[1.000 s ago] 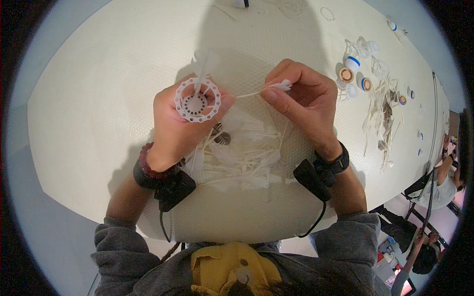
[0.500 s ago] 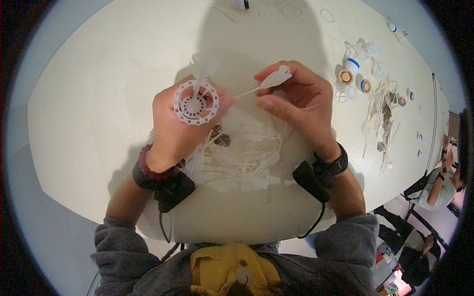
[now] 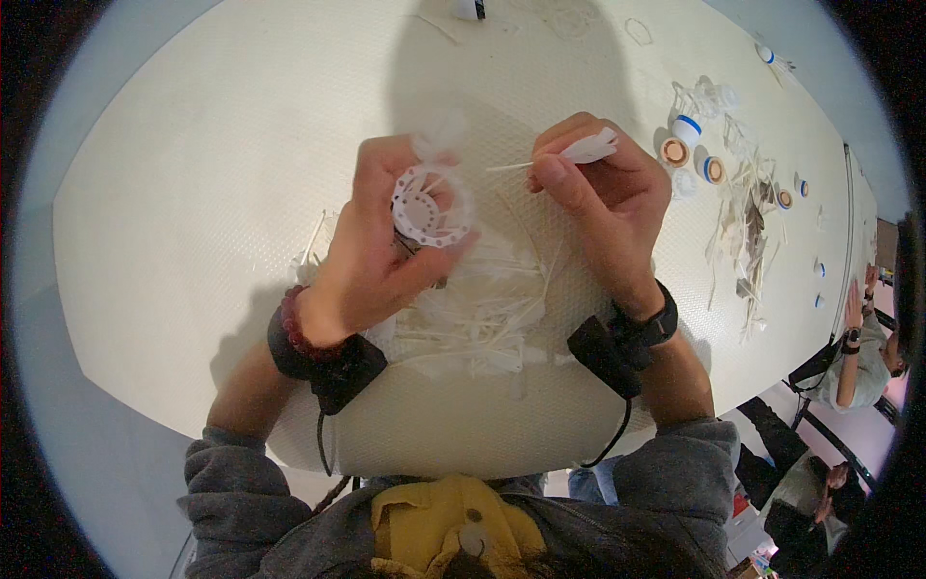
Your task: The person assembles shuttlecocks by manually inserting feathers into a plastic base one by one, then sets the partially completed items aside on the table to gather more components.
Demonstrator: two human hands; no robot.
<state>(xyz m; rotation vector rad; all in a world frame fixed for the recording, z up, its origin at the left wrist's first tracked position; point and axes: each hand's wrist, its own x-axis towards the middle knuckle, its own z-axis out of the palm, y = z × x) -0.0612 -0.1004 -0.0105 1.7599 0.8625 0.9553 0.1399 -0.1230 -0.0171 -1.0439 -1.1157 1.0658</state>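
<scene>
One white ring with holes (image 3: 430, 206), pinched in the left hand (image 3: 386, 246) above the middle of the worktop (image 3: 193, 193), faces a white feather (image 3: 569, 152) pinched by the right hand (image 3: 608, 198), with loose feathers (image 3: 482, 318) heaped beneath toward the near edge.

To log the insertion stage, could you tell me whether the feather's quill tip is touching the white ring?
Apart. The head view shows bare table between the quill tip of the feather in the right hand and the white ring in the left hand.
</scene>
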